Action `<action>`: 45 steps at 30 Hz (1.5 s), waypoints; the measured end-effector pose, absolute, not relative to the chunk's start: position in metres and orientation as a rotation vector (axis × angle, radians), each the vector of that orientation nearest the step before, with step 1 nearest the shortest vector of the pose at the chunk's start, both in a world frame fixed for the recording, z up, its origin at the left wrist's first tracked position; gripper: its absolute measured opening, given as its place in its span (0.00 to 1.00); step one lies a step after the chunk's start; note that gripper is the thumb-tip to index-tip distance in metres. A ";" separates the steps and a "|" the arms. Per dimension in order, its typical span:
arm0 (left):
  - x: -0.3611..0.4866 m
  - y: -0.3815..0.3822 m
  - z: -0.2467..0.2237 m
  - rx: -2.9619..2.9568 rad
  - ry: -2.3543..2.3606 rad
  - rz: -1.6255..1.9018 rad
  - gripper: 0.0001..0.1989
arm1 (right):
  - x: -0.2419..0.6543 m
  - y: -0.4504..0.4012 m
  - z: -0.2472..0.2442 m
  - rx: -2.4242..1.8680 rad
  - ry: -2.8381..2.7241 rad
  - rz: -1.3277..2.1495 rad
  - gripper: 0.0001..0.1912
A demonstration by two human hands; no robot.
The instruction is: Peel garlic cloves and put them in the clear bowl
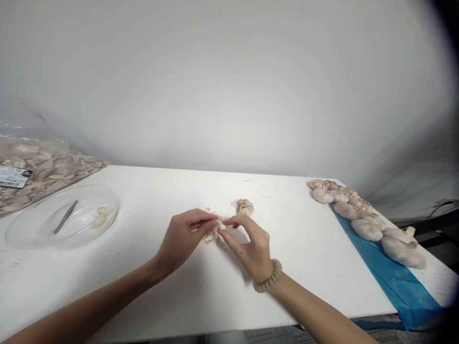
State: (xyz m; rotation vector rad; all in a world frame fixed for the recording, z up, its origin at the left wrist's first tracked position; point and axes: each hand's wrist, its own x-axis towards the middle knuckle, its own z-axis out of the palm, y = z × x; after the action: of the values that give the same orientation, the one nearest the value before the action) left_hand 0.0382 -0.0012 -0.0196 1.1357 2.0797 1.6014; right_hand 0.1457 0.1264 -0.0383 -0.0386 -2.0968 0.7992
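Note:
Between the fingertips of both hands is a pale garlic clove (pixel 222 225), pinched just above the table. My left hand (pixel 186 234) comes in from the left, thumb and forefinger closed at the clove's left side. From the right, my right hand (pixel 253 243), with a beaded bracelet at the wrist, grips the clove between thumb and forefinger. Loose garlic skins (pixel 211 236) lie under the fingers, partly hidden by them. Just behind my right hand sits a partly broken garlic bulb (pixel 245 207).
At left, a clear oval bowl (pixel 28 244) holds a dark thin tool (pixel 66 217) and a few peeled cloves (pixel 102 210). Behind it lies a labelled plastic bag of garlic skins (pixel 53 165). Several garlic bulbs (pixel 366 229) line the right edge, beside a blue plastic sheet (pixel 398 279).

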 end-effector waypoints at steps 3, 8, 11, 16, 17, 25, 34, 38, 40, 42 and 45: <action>0.041 0.000 -0.021 1.095 2.000 1.622 0.08 | 0.146 0.126 -0.039 -0.023 -2.135 0.745 0.09; 0.043 0.000 -0.025 1.044 1.992 1.622 0.10 | 0.148 0.127 -0.044 0.034 -2.187 0.695 0.11; 0.043 0.000 -0.026 1.058 2.009 1.609 0.09 | 0.148 0.127 -0.046 0.071 -2.201 0.691 0.12; 0.043 0.000 -0.024 1.092 2.026 1.577 0.07 | 0.147 0.127 -0.046 0.116 -2.225 0.649 0.15; 0.043 0.000 -0.023 1.086 2.017 1.575 0.07 | 0.147 0.127 -0.046 0.113 -2.225 0.658 0.16; 0.038 0.000 -0.018 0.945 1.922 1.614 0.08 | 0.147 0.126 -0.042 0.018 -2.121 0.803 0.14; 0.034 0.001 -0.019 0.900 1.989 1.634 0.10 | 0.145 0.127 -0.044 -0.156 -2.039 1.090 0.08; 0.035 0.001 -0.021 0.886 1.914 1.625 0.10 | 0.143 0.127 -0.042 -0.198 -1.986 1.291 0.09; 0.036 0.001 -0.021 0.866 1.875 1.645 0.09 | 0.142 0.126 -0.040 -0.202 -1.973 1.363 0.09; 0.037 0.001 -0.021 0.852 1.856 1.655 0.09 | 0.142 0.126 -0.038 -0.207 -1.976 1.413 0.10; 0.038 0.001 -0.020 0.845 1.837 1.658 0.10 | 0.140 0.126 -0.039 -0.225 -1.954 1.487 0.11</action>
State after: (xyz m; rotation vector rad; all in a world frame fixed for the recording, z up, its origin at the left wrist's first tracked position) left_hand 0.0381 0.0010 -0.0204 0.8452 1.8367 1.6584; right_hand 0.1405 0.1262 -0.0394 -0.2245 -1.9545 1.4869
